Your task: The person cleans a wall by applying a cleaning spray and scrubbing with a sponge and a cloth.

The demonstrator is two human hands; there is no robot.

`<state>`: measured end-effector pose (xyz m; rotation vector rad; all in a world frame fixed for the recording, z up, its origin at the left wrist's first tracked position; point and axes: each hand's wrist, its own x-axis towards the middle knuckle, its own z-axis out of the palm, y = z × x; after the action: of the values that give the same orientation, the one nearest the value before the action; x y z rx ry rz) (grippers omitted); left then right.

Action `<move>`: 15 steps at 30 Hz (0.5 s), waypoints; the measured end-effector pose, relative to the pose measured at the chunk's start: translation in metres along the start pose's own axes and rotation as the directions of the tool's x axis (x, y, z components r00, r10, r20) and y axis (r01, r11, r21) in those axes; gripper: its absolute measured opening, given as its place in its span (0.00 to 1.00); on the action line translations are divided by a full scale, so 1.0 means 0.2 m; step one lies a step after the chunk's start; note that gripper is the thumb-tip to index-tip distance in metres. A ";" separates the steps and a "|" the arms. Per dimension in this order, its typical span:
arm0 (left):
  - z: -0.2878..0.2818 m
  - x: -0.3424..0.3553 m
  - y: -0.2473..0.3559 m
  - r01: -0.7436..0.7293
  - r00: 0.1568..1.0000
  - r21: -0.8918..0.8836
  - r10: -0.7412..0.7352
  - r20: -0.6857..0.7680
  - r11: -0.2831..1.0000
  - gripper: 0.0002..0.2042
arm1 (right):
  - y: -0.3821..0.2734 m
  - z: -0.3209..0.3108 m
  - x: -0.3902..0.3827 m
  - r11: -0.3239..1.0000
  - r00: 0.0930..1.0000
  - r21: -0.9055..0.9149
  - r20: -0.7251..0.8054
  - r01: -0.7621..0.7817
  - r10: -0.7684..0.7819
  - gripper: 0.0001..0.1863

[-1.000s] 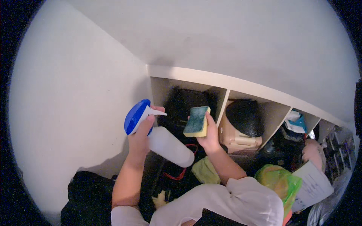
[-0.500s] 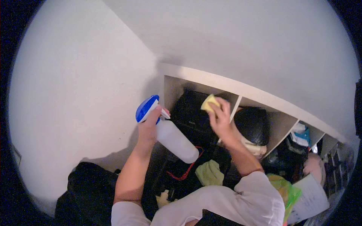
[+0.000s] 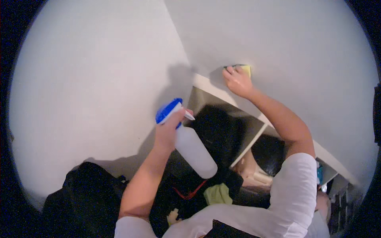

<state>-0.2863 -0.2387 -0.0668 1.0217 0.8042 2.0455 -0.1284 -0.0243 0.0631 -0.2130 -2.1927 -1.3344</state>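
Observation:
My left hand [image 3: 168, 129] grips a white spray bottle [image 3: 192, 148] with a blue trigger head, held up in front of the white shelf unit [image 3: 206, 85]. My right hand [image 3: 237, 80] is stretched up and presses a yellow sponge [image 3: 243, 68] flat against the pale wall just above the shelf's top edge. Only the sponge's upper rim shows past my fingers.
The shelf's open cubbies hold dark bags [image 3: 222, 127]. A black bag [image 3: 85, 194] sits low at the left by the side wall. A green cloth [image 3: 217, 194] and a red strap [image 3: 190, 194] lie below the bottle.
My right hand has risen with the sponge from in front of the cubbies to the wall above the shelf. The view has tilted upward; the bottle stays in my left hand.

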 end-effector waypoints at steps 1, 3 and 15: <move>-0.01 -0.01 0.03 -0.029 0.999 -0.006 0.029 -0.020 1.000 0.07 | 0.01 0.02 0.11 1.000 0.999 -0.002 -0.024 0.026 -0.026 0.06; 0.06 -0.03 0.05 -0.044 0.995 -0.056 0.039 -0.092 0.997 0.07 | 0.03 0.04 0.28 0.924 0.941 -0.181 0.066 0.337 -0.331 0.06; 0.01 0.01 -0.03 -0.231 0.959 0.051 0.236 -0.159 0.972 0.10 | 0.05 -0.09 0.40 0.964 0.955 -0.264 -0.280 0.020 -0.096 0.08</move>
<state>-0.2837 -0.2338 -0.0702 1.0160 0.8355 2.3499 -0.1834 -0.0474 0.1196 -0.0437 -1.7918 -1.5762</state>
